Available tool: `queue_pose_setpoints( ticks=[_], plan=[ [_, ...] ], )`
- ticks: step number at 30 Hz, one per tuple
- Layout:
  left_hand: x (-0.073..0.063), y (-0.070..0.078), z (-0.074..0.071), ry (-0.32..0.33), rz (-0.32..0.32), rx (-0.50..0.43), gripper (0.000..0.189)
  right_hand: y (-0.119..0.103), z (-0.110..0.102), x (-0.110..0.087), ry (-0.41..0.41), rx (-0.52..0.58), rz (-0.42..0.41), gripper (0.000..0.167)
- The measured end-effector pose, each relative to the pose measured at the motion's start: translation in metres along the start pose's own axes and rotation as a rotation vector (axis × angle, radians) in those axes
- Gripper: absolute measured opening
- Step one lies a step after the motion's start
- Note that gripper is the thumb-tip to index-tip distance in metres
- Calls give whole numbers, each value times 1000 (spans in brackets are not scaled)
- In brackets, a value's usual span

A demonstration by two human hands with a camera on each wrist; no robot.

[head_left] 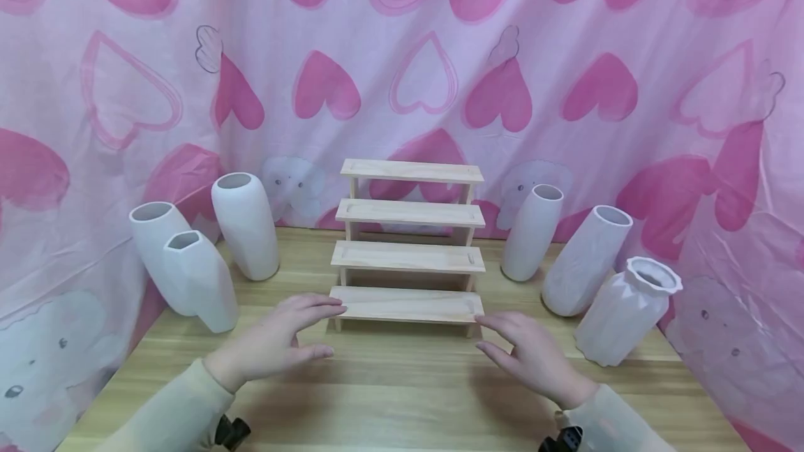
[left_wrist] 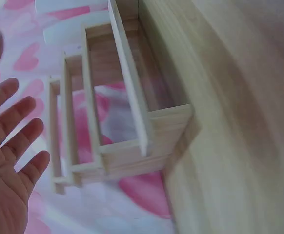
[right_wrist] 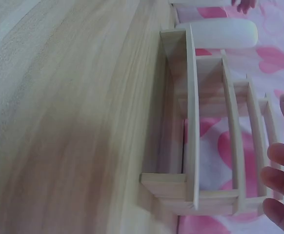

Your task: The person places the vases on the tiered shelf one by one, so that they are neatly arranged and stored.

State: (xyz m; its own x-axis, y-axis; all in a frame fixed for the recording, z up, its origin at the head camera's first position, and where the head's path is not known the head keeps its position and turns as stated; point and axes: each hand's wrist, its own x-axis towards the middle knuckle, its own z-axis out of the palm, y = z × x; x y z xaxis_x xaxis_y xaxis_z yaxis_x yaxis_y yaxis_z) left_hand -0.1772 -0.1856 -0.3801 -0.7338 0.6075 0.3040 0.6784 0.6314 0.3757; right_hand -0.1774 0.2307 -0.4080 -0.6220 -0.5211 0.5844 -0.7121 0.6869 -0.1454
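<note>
A stepped wooden display rack (head_left: 408,257) with several narrow shelves stands in the middle of the table. My left hand (head_left: 273,344) is at the left end of its lowest shelf, with the fingers extended and nothing held. At the opposite end is my right hand (head_left: 534,354), its fingers also loosely extended and holding nothing. In the head view the fingertips of both hands overlap the shelf's ends. The left wrist view shows the left hand (left_wrist: 8,161) with spread fingers, apart from the rack (left_wrist: 127,87). Whether the right fingertips touch wood, I cannot tell.
Left of the rack stand three white vases: a tall rounded one (head_left: 246,229), another behind (head_left: 153,250) and a faceted one (head_left: 204,284). On the right are a slim vase (head_left: 530,236), a textured one (head_left: 584,264) and a ruffle-necked one (head_left: 624,316). A pink heart-patterned curtain (head_left: 402,33) hangs behind.
</note>
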Motion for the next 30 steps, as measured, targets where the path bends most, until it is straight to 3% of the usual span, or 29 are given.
queue_pose_setpoints(
  ticks=[6, 14, 18, 21, 27, 30],
  plan=[
    [2, -14, 20, 126, -201, -216, 48, 8, 11, -5, 44, 32, 130, 37],
    [19, -32, 46, 268, -489, -408, 39, 20, 21, -17, 121, 92, 343, 31],
    [25, -40, 57, 277, -581, -484, 40, 25, 22, -23, 179, 133, 426, 24],
    [27, -44, 64, 265, -614, -535, 45, 31, 23, -28, 217, 150, 464, 20],
    [31, -52, 72, 231, -724, -561, 60, 41, 20, -37, 281, 193, 539, 19],
    [31, -54, 74, 234, -744, -590, 62, 43, 16, -41, 292, 216, 599, 19]
  ],
)
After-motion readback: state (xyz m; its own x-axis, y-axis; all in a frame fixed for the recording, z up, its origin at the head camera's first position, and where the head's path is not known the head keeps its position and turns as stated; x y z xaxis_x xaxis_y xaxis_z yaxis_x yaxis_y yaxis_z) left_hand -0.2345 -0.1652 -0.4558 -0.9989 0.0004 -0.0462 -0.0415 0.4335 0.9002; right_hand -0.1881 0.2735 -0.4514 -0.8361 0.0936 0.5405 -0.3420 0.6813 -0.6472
